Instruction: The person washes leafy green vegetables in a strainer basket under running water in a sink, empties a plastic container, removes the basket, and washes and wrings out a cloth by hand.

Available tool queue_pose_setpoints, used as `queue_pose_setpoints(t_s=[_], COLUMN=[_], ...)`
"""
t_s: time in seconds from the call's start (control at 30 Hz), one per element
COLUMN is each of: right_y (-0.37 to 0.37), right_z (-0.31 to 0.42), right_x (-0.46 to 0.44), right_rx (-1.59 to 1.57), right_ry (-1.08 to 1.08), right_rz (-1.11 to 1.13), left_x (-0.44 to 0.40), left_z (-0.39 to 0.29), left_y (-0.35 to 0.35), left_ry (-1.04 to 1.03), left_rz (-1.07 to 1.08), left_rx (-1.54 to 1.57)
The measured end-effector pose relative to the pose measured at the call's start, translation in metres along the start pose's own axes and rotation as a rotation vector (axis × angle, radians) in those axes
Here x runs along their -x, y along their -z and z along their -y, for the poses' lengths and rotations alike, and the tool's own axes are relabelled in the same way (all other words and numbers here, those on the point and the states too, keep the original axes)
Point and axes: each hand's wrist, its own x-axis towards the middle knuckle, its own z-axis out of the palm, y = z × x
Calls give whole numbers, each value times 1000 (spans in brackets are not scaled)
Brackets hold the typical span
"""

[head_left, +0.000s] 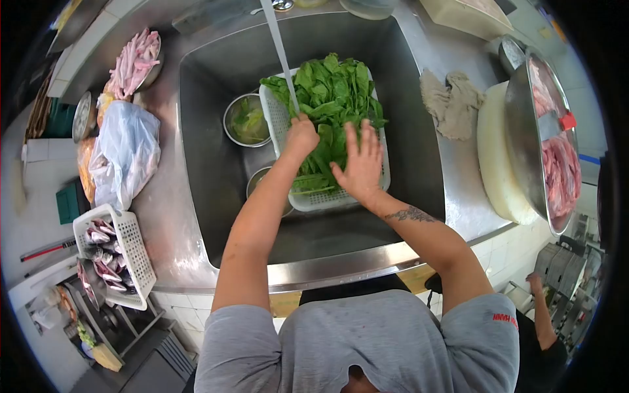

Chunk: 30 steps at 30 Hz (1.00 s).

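Centrally, spreads the right hand (362, 167) over green leafy vegetables (341, 85) in a white plastic basket (276, 118). Curls the left hand (302, 137), hiding any grip.

Raw food and a crumpled cloth (452, 108) are set out on both sides of a steel counter (171, 223).
At the far left, pale pink pieces (133, 59) are heaped in a metal bowl (154, 73), and a filled plastic bag (128, 147) is placed nearer; at the near left, dark and pinkish pieces (108, 262) are held in a perforated crate (135, 252). On the right, raw meat (560, 173) is contained in a steel basin (523, 141) against a thick pale block (493, 154); a cream tub (462, 18) is placed at the far right.
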Motion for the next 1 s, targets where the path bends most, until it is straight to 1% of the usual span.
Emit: queue_pose_setpoints(t_s=[0.03, 0.1, 0.13, 0.17, 0.2, 0.27, 0.33, 0.37, 0.43, 0.47, 0.5, 0.57, 0.6, 0.67, 0.7, 0.8, 0.9, 0.93, 1.0], right_y=[-4, -23, -44, -67, -85, -106, -103, -101, -99, -97, -90, -76, -73, -70, -66, -39, -31, -41, -49], right_z=[6, 18, 23, 26, 28, 28, 26, 27, 18, 8, -2, -20, -26, -33, -31, -23, -23, -34, -47], right_x=[2, 9, 14, 19, 21, 18, 9, 4, -1, -7, -15, -28, -33, -41, -43, -52, -48, -47, -46], right_rx=[25, 75, 95, 118, 168, 268, 281, 282, 182, 139, 72, -97, -171, -325, -392, -632, -410, -355, -447], right_ry=[123, 363, 510, 656, 682, 734, 749, 754, 555, 456, 370, 154, 80, -73, -136, -314, -250, -269, -436], right_rz=[61, 179, 237, 293, 282, 261, 439, 527, 408, 348, 239, 162, 123, 42, 68, 143, -154, -168, -91], left_x=[10, 18, 22, 29, 36, 54, 35, 42, 61, 67, 70, 78, 77, 80, 81, 66, 39, 33, 4], left_z=[0, 16, 25, 35, 43, 55, 142, 144, 136, 128, 115, 91, 81, 49, 32, -10, -23, -21, 5], left_y=[0, 6, 11, 16, 21, 25, -51, -52, -56, -53, -45, -28, -15, 13, 25, 41, 34, 33, 18], left_ry=[8, 15, 15, 39, 61, 188, 267, 445, 792, 747, 604, 315, 262, 54, -53, -315, -444, -379, -72], left_rz=[-132, -79, -52, 35, 121, 297, 465, 468, 461, 347, 163, -193, -199, -364, -446, -418, -264, -166, -119], left_rx=[-65, -160, -207, -248, -287, -259, 85, 259, 609, 664, 481, 123, 163, 180, 184, 144, 221, 349, 336])
